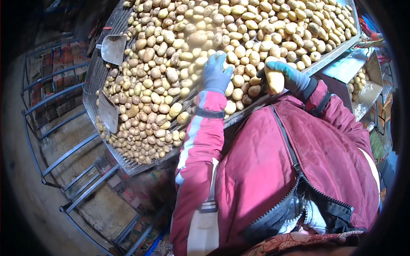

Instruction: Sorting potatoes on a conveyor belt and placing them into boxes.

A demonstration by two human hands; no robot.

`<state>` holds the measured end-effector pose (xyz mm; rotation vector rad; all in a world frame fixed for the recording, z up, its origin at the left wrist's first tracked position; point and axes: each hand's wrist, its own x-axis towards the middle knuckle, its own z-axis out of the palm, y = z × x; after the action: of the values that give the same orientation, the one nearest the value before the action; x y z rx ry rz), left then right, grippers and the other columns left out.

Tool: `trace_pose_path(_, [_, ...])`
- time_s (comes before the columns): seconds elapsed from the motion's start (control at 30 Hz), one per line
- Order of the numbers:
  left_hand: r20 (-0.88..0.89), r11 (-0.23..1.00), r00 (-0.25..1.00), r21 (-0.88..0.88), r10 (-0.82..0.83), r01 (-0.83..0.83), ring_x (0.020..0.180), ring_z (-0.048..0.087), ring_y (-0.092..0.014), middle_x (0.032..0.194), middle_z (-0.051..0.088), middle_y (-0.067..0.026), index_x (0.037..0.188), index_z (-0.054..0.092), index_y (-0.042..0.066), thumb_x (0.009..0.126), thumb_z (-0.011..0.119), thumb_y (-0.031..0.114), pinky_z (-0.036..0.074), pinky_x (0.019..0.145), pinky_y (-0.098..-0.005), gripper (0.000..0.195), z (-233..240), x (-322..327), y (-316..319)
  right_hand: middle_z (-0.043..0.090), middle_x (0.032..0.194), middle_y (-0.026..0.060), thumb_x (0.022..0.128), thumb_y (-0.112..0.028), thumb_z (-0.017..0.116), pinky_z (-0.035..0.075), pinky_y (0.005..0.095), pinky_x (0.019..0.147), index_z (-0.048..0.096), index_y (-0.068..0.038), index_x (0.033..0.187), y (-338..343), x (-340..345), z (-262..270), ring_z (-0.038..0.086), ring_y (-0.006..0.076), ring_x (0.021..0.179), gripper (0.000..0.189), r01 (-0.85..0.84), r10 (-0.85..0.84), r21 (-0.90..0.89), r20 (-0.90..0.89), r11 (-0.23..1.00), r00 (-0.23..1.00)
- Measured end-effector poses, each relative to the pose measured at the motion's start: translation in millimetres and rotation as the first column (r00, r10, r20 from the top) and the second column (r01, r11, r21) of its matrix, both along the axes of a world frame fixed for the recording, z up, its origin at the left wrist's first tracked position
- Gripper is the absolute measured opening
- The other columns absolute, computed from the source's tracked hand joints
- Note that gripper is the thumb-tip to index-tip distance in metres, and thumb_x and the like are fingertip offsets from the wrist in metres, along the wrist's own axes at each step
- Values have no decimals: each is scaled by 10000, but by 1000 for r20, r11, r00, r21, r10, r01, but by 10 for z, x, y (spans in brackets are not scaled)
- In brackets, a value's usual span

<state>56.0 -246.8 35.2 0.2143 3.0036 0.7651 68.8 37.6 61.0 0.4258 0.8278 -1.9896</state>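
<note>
A broad heap of potatoes (pixel 153 80) in mixed sizes covers the slatted sorting table (pixel 96 72) before me. My left hand (pixel 217 74), in a grey-blue work glove, reaches palm down onto the heap. Its fingers and thumb touch the potatoes there, and whatever lies under the palm is hidden. Near the table's front rim, my right hand (pixel 293 76) wears a matching glove and grips a large, long potato (pixel 274 81). That potato is held just above the heap, thumb over its top.
Two metal scoops, an upper one (pixel 114 49) and a lower one (pixel 108 112), rest at the table's left side. An open plastic-lined carton (pixel 370 86) with potatoes stands right of the table. Blue metal frames (pixel 65 156) stand on the floor at left, near stacked cartons (pixel 61 70).
</note>
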Motion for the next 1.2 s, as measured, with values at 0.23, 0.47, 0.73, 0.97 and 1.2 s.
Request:
trace_pose_path(0.23, [585,346,800,730,130,-590,930,661,-128,1084,697,-49,1236,684,12,948,676,198,573,815,-271,342,-102,-16,72,725,1005,138,941,-484,642,600,378,756,649,24,1184,188,-24,-50,719,258,838,563,98,-103,-66,-78,993,992])
trace_pose_path(0.47, [690,106,691,720,-213,-686,756,617,-140,927,672,-79,1287,627,26,1005,591,474,534,659,-271,531,74,-227,364,735,1020,184,991,-546,516,599,403,788,671,90,1142,528,-70,-1,727,285,856,672,176,-210,-234,-131,956,969])
trace_pose_path(0.73, [663,380,744,711,-83,-592,642,579,-125,830,622,-33,1199,698,18,929,673,208,472,521,-257,331,-114,-508,826,719,1070,146,945,-358,705,603,447,760,643,1,1144,1293,182,159,724,289,893,415,553,-556,-93,-6,828,831])
trace_pose_path(0.97, [740,553,667,520,88,-650,651,597,-158,890,636,-41,1180,737,87,928,652,234,503,556,-269,305,-275,-629,884,708,1032,129,966,-328,681,608,450,798,645,-2,1139,2027,532,168,710,264,890,371,805,-799,16,-114,593,591])
trace_pose_path(1.2, [757,573,648,498,80,-652,666,578,-157,884,598,-37,1132,745,97,927,684,262,479,539,-258,271,-215,-662,877,671,1144,260,924,-645,575,604,592,800,586,130,1245,2707,1030,72,693,440,1038,839,843,-851,-135,-163,521,499])
